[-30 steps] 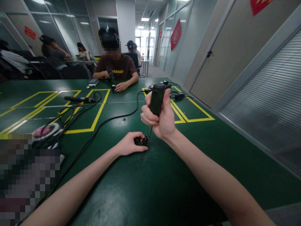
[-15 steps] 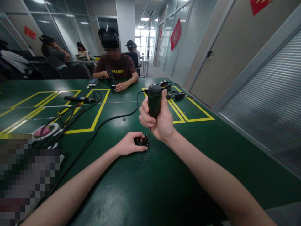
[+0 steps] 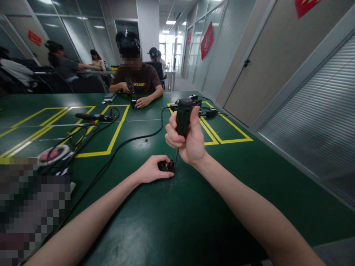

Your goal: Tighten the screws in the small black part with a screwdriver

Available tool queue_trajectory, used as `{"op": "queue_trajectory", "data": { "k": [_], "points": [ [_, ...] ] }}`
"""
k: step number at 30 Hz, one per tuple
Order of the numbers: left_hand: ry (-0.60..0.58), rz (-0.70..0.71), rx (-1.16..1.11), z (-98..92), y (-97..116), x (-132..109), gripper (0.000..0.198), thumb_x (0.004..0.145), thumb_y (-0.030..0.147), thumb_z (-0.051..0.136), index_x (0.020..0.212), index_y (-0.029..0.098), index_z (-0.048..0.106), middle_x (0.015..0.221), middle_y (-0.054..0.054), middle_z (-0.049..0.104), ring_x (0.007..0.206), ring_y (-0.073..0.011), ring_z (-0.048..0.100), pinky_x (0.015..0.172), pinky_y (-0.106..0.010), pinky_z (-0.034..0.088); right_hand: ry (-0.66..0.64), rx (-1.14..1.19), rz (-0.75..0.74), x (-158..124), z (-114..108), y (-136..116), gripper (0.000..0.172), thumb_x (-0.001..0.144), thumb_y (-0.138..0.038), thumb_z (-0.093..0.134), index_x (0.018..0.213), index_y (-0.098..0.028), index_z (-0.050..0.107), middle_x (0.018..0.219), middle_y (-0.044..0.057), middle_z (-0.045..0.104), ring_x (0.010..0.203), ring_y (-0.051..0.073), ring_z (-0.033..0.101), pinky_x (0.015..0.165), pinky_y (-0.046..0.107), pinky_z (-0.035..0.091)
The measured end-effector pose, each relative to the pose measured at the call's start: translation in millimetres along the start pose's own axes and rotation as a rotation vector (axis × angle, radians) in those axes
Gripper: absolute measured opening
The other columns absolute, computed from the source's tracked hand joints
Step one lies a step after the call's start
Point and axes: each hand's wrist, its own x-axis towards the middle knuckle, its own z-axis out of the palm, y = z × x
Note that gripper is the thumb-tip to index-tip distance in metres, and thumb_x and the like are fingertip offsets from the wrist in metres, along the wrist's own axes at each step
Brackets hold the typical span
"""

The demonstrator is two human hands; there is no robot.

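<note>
My right hand (image 3: pixel 190 138) is wrapped round the thick dark handle of a screwdriver-like tool (image 3: pixel 183 118), held upright with its thin shaft pointing down. The lower end of the shaft reaches the right side of a small black part (image 3: pixel 171 167) on the green table (image 3: pixel 155 221). Around that part, from the left, curve the thumb and fingers of my left hand (image 3: pixel 154 169), pinching it against the table. A short tube-like piece sticks up from the part. The exact contact of the tip is too small to make out.
Black cables (image 3: pixel 133 138) cross the table on the left. A dark tool (image 3: pixel 91 116) lies at the back left, near a white ring-shaped object (image 3: pixel 54 155). Adapters (image 3: pixel 212 113) lie behind my right hand. Across the table a person (image 3: pixel 135 79) works with a similar tool.
The tool's handle has tilted and turned slightly in my right hand, its top shifting a little up and right. My left hand and the black part have stayed in place.
</note>
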Motion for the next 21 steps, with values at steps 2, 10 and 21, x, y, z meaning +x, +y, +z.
{"op": "queue_trajectory", "data": {
  "k": [2,10,21],
  "points": [
    [-0.001,0.004,0.0,-0.2,-0.5,0.2,0.028,0.074,0.037,0.08,0.09,0.015,0.072,0.082,-0.001,0.07,0.077,-0.0167,0.06,0.076,-0.028,0.047,0.011,-0.003,0.009,0.0,1.0,-0.3,0.067,0.085,-0.086,0.051,0.065,-0.022,0.042,0.044,-0.014,0.022,0.037,0.004,0.008,0.036,0.017,0.01],
    [0.002,0.003,0.004,-0.4,0.9,-0.2,0.027,0.075,0.036,0.08,0.09,0.015,0.072,0.082,-0.001,0.07,0.079,-0.0173,0.061,0.077,-0.029,0.048,-0.004,-0.005,0.007,0.3,1.8,-0.2,0.069,0.084,-0.086,0.052,0.062,-0.022,0.041,0.044,-0.012,0.025,0.037,0.004,0.011,0.036,0.018,0.011],
    [0.001,0.001,0.013,-0.7,-1.5,0.4,0.028,0.074,0.036,0.08,0.09,0.015,0.072,0.081,0.0,0.069,0.077,-0.017,0.06,0.076,-0.029,0.048,0.007,-0.032,0.021,-0.2,0.6,0.4,0.067,0.087,-0.085,0.047,0.065,-0.022,0.047,0.043,-0.013,0.02,0.036,0.005,0.01,0.036,0.018,0.011]
  ]
}}
